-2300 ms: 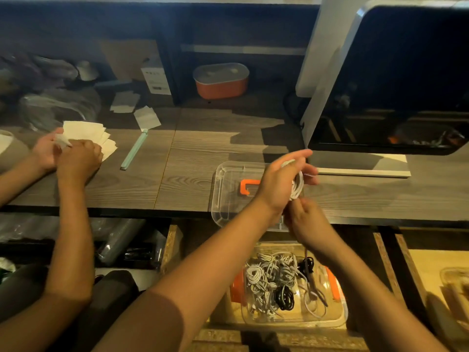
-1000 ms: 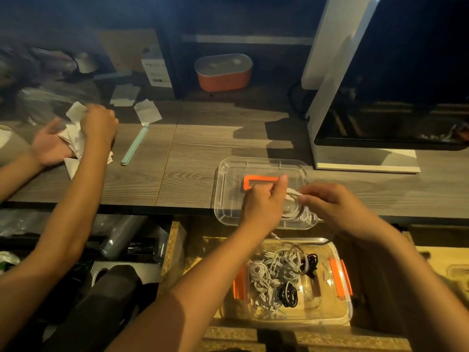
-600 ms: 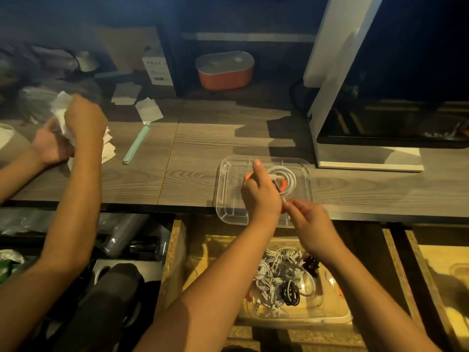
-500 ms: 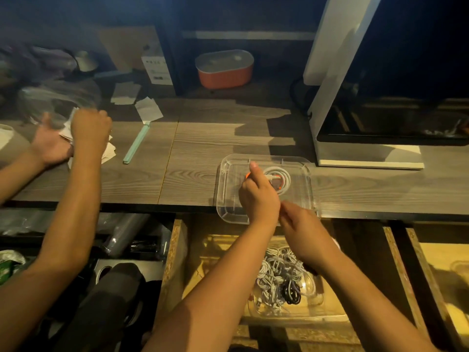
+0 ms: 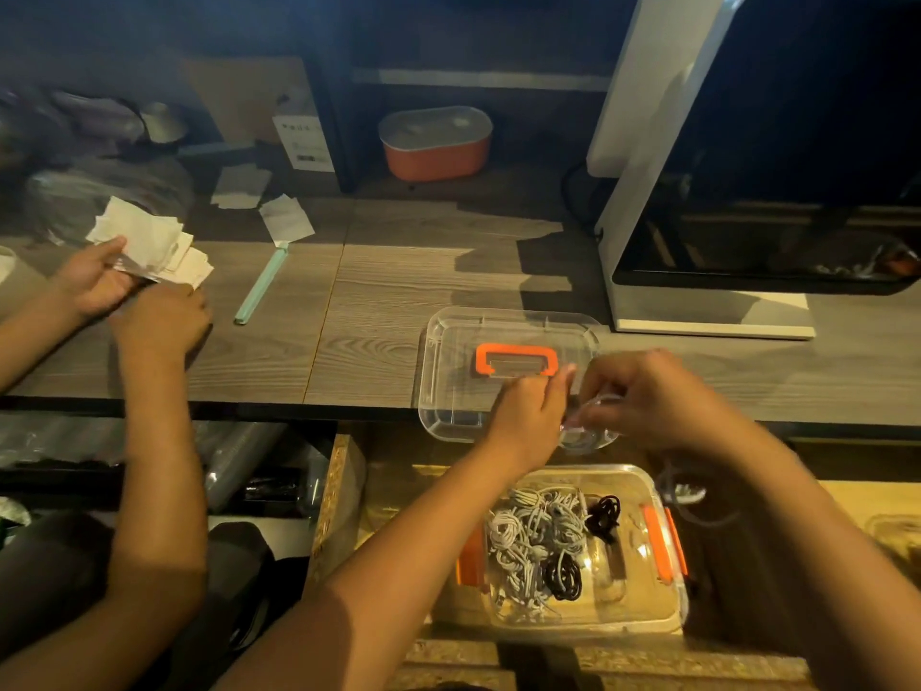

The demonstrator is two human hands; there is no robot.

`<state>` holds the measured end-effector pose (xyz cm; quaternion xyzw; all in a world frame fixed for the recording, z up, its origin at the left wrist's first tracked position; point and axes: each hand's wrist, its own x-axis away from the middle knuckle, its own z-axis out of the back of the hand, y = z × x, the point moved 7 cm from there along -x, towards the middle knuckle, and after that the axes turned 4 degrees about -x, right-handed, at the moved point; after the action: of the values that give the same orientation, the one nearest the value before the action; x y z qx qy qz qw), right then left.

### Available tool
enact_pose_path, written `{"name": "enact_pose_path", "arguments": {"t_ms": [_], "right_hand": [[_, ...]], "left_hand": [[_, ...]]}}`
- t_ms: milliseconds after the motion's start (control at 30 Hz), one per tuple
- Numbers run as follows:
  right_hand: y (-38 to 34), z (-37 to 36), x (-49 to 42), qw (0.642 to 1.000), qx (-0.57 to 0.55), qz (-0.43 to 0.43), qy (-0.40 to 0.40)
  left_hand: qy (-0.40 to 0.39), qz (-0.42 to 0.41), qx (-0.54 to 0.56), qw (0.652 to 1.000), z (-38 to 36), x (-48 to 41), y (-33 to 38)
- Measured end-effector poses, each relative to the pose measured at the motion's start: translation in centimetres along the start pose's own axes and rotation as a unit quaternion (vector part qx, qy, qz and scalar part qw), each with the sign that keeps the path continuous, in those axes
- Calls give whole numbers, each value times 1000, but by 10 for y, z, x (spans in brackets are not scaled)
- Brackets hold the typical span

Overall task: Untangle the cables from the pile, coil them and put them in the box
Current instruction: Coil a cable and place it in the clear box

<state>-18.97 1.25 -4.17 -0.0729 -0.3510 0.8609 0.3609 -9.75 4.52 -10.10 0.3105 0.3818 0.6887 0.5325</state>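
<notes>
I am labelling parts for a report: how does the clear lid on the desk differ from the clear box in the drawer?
The lid lies on the desk; the box sits in the open drawer below. The lid has one orange handle at its middle; the box has orange clasps on its sides. The box holds white and black cables and looks deeper than the lid. Both are clear plastic.

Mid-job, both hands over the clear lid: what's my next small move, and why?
Probably wind the slack loop hanging below the right hand into the white cable that both it and the left hand seem to pinch; it looks loose, and the box lies open below.
</notes>
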Motion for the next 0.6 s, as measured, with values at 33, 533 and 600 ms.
{"name": "enact_pose_path", "arguments": {"t_ms": [33, 533, 600], "right_hand": [[1, 9, 0, 997, -70, -12, -4], [22, -57, 6, 943, -319, -86, 35], [26, -77, 9, 963, -246, -109, -18]], "left_hand": [[-12, -2, 33, 999, 0, 4, 6], [132, 227, 234, 936, 14, 18, -4], [171, 303, 301, 888, 14, 22, -16]]}}
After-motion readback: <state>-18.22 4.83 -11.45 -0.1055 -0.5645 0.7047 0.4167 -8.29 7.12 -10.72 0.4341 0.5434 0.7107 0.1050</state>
